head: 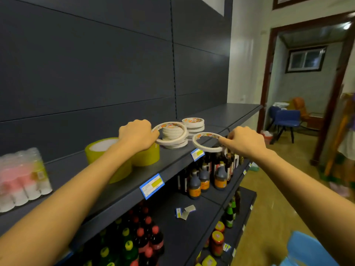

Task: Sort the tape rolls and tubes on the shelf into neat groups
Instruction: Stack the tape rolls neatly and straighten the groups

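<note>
tape sorting at the shelf (172, 160)
left hand (137, 134) grips one roll (161, 141) by the stack (172, 132); right hand (244, 141) pinches another roll (206, 149).

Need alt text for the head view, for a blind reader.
The left hand grips a thin white tape ring tilted at a stack of white rolls on a dark shelf, while the right hand pinches a second ring at the shelf's front edge. Wide yellow rolls and a wrapped pack of tubes sit further left.
</note>
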The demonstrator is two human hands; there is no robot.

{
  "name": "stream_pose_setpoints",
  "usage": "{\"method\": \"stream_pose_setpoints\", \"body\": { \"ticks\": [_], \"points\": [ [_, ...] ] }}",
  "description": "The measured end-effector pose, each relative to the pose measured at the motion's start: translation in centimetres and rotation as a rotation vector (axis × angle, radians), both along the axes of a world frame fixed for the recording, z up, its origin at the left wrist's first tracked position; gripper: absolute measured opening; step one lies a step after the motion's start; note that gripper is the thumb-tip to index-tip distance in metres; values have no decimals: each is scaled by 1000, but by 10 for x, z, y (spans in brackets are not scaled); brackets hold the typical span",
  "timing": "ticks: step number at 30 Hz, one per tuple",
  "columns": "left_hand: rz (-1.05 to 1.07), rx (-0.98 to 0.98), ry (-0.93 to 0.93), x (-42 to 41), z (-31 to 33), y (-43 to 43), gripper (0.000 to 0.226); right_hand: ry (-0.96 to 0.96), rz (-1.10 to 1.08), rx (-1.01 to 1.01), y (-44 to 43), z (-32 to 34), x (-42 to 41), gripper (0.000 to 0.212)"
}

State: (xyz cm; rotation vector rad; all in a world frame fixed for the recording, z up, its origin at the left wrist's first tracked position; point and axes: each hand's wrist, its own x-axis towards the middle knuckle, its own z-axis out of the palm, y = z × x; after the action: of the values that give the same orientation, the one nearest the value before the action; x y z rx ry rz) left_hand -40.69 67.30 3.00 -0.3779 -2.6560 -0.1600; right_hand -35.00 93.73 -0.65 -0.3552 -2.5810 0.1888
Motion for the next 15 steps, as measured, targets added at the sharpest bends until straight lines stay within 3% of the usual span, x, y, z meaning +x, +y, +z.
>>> {"method": "stream_pose_setpoints", "body": {
  "ticks": [15],
  "points": [
    [427,92,-64,-105,-4,97,32,14,276,-34,102,25,-159,54]
  ]
}}
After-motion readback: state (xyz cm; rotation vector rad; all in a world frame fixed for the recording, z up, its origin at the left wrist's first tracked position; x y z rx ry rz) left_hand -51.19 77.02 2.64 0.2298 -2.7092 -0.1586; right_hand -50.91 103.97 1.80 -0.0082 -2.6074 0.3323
